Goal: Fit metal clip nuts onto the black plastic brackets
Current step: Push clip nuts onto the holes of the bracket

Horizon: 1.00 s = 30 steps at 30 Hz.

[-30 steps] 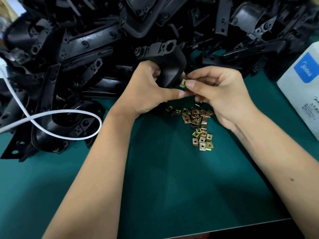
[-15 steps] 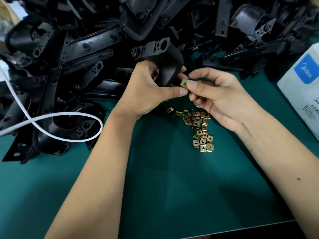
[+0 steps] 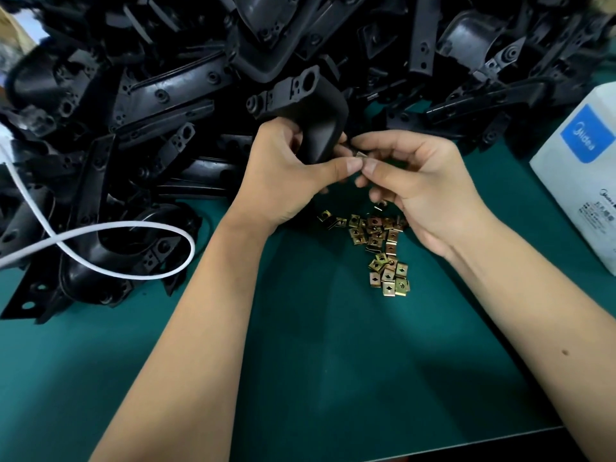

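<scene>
**One clip nut going on, a whole heap of brackets left**

Two hands are busy up near the pile. The left hand wraps around a black bracket, fingers curled over its smooth curved body, holding it up off the green counter right in front of the big heap of brackets. The right hand pinches a single clip nut between thumb and forefinger, pressed right against the bracket's lower edge next to the left thumb. I can't tell if it's seated or only lined up; the fingers cover most of it.

The rest of the clip nuts sit in a loose scatter on the counter just below the right hand.

Handling-wise, my guess: the bracket looks like stiff moulded plastic, light, smooth on the curved side, so gripping around the body like this makes sense and leaves the edge free. The nuts are tiny springy metal, probably slippery and easy to flick away, so pinch them by the flat faces and push straight on. The edges might bite a fingertip.

Also around: a white cable looped over the left of the pile, and a white box with a blue label on the right.
</scene>
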Available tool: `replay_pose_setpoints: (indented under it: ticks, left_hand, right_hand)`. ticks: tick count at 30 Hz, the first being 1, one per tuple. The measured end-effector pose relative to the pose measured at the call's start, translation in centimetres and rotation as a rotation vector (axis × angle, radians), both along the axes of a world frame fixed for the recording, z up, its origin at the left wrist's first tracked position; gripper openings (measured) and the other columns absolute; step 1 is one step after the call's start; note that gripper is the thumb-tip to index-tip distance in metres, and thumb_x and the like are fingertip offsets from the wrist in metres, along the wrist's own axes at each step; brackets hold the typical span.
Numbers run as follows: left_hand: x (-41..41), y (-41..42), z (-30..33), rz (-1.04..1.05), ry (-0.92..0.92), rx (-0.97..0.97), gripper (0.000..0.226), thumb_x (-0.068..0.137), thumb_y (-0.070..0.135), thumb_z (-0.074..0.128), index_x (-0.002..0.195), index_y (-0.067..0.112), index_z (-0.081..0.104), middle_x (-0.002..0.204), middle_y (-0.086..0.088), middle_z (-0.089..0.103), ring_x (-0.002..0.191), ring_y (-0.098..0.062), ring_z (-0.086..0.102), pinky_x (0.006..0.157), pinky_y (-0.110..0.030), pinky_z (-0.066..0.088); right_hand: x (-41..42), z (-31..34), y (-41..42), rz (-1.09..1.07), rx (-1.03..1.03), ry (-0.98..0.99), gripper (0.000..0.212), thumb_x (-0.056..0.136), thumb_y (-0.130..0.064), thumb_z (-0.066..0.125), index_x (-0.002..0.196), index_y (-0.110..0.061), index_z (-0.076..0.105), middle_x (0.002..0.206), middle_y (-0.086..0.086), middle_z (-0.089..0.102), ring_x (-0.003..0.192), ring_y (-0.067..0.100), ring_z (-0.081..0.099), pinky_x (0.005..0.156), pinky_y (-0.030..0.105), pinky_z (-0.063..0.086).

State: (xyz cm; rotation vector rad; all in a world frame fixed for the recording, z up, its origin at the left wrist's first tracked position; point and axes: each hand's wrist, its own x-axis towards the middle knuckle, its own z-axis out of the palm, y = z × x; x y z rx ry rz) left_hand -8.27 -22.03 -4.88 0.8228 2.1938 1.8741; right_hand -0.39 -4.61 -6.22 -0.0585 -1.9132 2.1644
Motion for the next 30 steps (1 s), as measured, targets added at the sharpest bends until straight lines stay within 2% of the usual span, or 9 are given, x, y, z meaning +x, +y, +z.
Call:
replay_pose_setpoints:
  ticks: [3,9,15,20,25,27,30]
  left_hand:
    - [0.0,-0.1,0.1,0.018,-0.010,0.011,0.025,0.080,0.015,0.087,0.096,0.012,0.069,0.084,-0.003,0.078,0.078,-0.023,0.076,0.060,-0.030,0.056]
    - [-0.1,-0.4,0.2,-0.036,-0.046,0.031,0.020,0.085,0.012,0.083,0.096,0.014,0.066,0.081,-0.002,0.078,0.073,-0.022,0.077,0.057,-0.026,0.054]
    - [-0.4,-0.8,0.3,-0.045,-0.092,0.084,0.021,0.085,0.007,0.081,0.098,0.009,0.064,0.082,-0.008,0.078,0.067,-0.022,0.074,0.055,-0.025,0.053]
    - [-0.5,-0.6,0.0,-0.022,-0.085,0.077,0.020,0.085,0.004,0.080,0.096,0.009,0.064,0.083,-0.012,0.077,0.061,-0.020,0.070,0.054,-0.025,0.052]
    - [-0.6,-0.8,0.0,-0.028,-0.046,0.039,0.019,0.087,0.005,0.079,0.103,0.009,0.069,0.083,-0.006,0.076,0.060,-0.016,0.066,0.054,-0.025,0.051]
    - [-0.7,-1.0,0.1,-0.071,-0.040,0.002,0.023,0.087,0.008,0.080,0.109,0.010,0.072,0.086,-0.002,0.076,0.064,-0.015,0.066,0.054,-0.024,0.050]
    - [-0.6,-0.9,0.0,-0.101,-0.020,-0.059,0.024,0.085,0.014,0.083,0.107,0.011,0.074,0.082,0.001,0.075,0.066,-0.015,0.066,0.051,-0.024,0.048]
  right_hand:
    - [0.1,0.1,-0.2,0.030,0.040,0.056,0.027,0.093,0.009,0.065,0.106,-0.011,0.077,0.088,0.010,0.071,0.078,0.019,0.070,0.063,0.023,0.055]
    - [0.3,0.4,-0.3,0.057,0.047,0.072,0.021,0.093,0.007,0.069,0.107,-0.006,0.074,0.089,0.010,0.074,0.080,0.023,0.075,0.070,0.026,0.061]
    - [0.4,0.9,-0.4,0.045,0.080,0.066,0.018,0.087,0.005,0.075,0.104,-0.002,0.073,0.084,0.010,0.076,0.076,0.027,0.077,0.065,0.025,0.061]
    - [0.3,0.6,-0.4,0.012,0.099,0.065,0.012,0.089,0.002,0.075,0.100,-0.005,0.073,0.082,0.011,0.075,0.073,0.025,0.076,0.063,0.026,0.061]
    - [0.1,0.2,-0.6,0.004,0.109,0.068,0.010,0.093,0.001,0.072,0.101,-0.005,0.072,0.083,0.010,0.074,0.073,0.025,0.075,0.064,0.030,0.062]
    - [0.1,0.3,-0.5,0.013,0.102,0.066,0.008,0.095,0.001,0.070,0.101,-0.004,0.071,0.083,0.011,0.073,0.073,0.025,0.075,0.064,0.029,0.062]
    - [0.2,0.6,-0.2,0.071,0.045,0.043,0.007,0.096,0.001,0.067,0.101,-0.002,0.070,0.081,0.012,0.073,0.074,0.024,0.075,0.065,0.026,0.061]
